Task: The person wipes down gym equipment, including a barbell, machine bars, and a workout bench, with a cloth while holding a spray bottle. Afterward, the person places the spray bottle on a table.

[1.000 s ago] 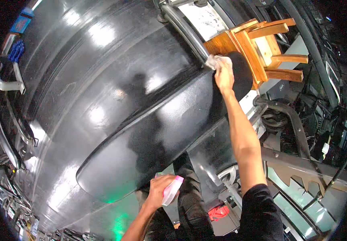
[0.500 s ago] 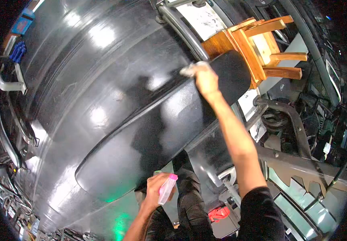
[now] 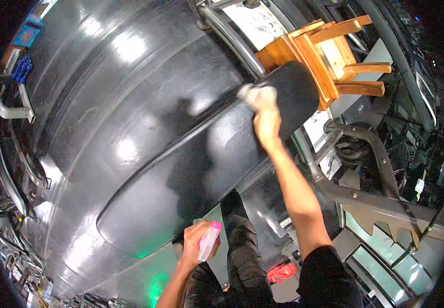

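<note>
At 1–2 o'clock: right hand (image 3: 267, 120), held pale cloth (image 3: 261, 95) over black pad (image 3: 150, 208) | at 6 o'clock: left hand (image 3: 194, 240), gripped pink-topped bottle (image 3: 209, 243).

This looks like a cluttered workshop: tangled grey metal parts (image 3: 21, 247) crowd eight o'clock, and a dark, bent, bolted metal tube frame (image 3: 383, 160) stands at three o'clock.

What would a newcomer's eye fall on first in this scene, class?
Probably the long black padded cushion stretching diagonally across the middle, with the right hand holding a pale cloth towards its upper-right end. Next, the bright wooden stool at upper right, legs pointing right. Low in the centre, the left hand grips what looks like a pink-and-white spray bottle.
</note>
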Available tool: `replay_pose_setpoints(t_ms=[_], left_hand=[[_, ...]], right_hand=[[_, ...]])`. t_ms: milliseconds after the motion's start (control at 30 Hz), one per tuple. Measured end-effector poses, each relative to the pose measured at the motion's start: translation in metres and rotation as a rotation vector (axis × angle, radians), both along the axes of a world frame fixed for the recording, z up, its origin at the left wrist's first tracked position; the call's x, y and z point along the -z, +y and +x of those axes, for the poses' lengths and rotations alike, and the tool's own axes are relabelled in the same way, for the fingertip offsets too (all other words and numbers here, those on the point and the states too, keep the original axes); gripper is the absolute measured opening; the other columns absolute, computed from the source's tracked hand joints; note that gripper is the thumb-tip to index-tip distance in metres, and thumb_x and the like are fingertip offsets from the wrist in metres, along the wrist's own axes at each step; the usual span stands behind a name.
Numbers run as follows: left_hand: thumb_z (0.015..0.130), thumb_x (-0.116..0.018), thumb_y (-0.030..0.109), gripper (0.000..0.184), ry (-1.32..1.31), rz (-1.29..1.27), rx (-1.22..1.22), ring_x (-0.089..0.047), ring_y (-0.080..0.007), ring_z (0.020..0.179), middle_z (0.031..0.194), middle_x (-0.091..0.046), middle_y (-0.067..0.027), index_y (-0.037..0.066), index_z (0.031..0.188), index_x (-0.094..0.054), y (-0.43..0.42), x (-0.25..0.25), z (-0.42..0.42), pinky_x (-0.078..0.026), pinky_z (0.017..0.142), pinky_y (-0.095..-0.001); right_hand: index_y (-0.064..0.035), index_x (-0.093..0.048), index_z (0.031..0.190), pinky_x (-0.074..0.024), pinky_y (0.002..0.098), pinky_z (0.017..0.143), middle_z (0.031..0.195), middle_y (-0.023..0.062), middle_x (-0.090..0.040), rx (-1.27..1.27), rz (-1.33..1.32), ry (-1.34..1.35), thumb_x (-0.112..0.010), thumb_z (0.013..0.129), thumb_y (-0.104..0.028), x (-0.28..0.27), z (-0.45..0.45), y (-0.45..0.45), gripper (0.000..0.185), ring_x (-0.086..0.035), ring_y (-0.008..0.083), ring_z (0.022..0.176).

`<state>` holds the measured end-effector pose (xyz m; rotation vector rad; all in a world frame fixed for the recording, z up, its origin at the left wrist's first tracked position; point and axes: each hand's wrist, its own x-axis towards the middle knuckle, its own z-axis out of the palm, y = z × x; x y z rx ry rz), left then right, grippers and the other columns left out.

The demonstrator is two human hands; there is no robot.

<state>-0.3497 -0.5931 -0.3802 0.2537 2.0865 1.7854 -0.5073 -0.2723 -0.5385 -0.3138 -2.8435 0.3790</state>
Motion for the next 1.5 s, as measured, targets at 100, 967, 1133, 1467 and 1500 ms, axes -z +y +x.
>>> replay_pose_setpoints(t_ms=[100,967,1133,1467,1500], left_hand=[[0.066,-0.062,-0.007,0.022,-0.016,0.003,0.029,-0.064,-0.0241,0.067,0.078,-0.066,-0.0098,0.005,0.084,-0.065,0.006,-0.006,0.0,-0.051,0.062,-0.0316],[0.065,-0.063,-0.007,0.025,-0.01,0.047,0.073,-0.064,-0.0234,0.065,0.078,-0.065,-0.0088,0.005,0.086,-0.067,0.017,-0.01,0.011,-0.051,0.06,-0.0308],[0.064,-0.063,-0.007,0.025,-0.015,0.032,0.094,-0.064,-0.0237,0.065,0.077,-0.065,-0.0093,0.005,0.086,-0.067,0.016,-0.009,0.016,-0.051,0.06,-0.0309],[0.065,-0.063,-0.007,0.023,-0.042,-0.027,0.104,-0.065,-0.0271,0.068,0.08,-0.066,-0.0104,0.005,0.085,-0.066,0.008,-0.002,0.024,-0.052,0.064,-0.0329],[0.065,-0.063,-0.007,0.023,-0.045,-0.005,0.095,-0.065,-0.0269,0.068,0.08,-0.066,-0.0103,0.005,0.085,-0.066,0.009,-0.002,0.026,-0.052,0.064,-0.0328]], right_hand=[[-0.0197,-0.07,0.104,-0.0509,0.0385,0.09,0.109,0.0092,-0.067,-0.475,-0.127,-0.064,-0.054,0.082,-0.009,-0.006,0.05,-0.042,0.029,-0.063,0.026,0.102],[-0.0026,-0.045,0.136,-0.0446,0.0324,0.097,0.13,0.0157,-0.056,0.244,-0.927,-0.491,-0.064,0.085,-0.011,-0.068,0.064,0.048,0.055,-0.056,0.0222,0.115],[-0.0091,-0.034,0.145,-0.0246,0.0414,0.114,0.15,0.0259,-0.025,-0.096,-0.257,-0.367,-0.066,0.083,-0.027,-0.05,0.051,0.039,0.072,-0.028,0.0394,0.138],[-0.0058,-0.055,0.129,-0.0328,0.0403,0.11,0.135,0.016,-0.052,0.028,-0.039,-0.129,-0.057,0.083,-0.002,-0.004,0.061,-0.005,0.046,-0.043,0.0308,0.13],[-0.0067,-0.058,0.127,-0.0347,0.0399,0.109,0.134,0.0148,-0.053,-0.039,-0.079,-0.117,-0.056,0.081,-0.002,-0.004,0.067,-0.018,0.046,-0.046,0.0295,0.129]])
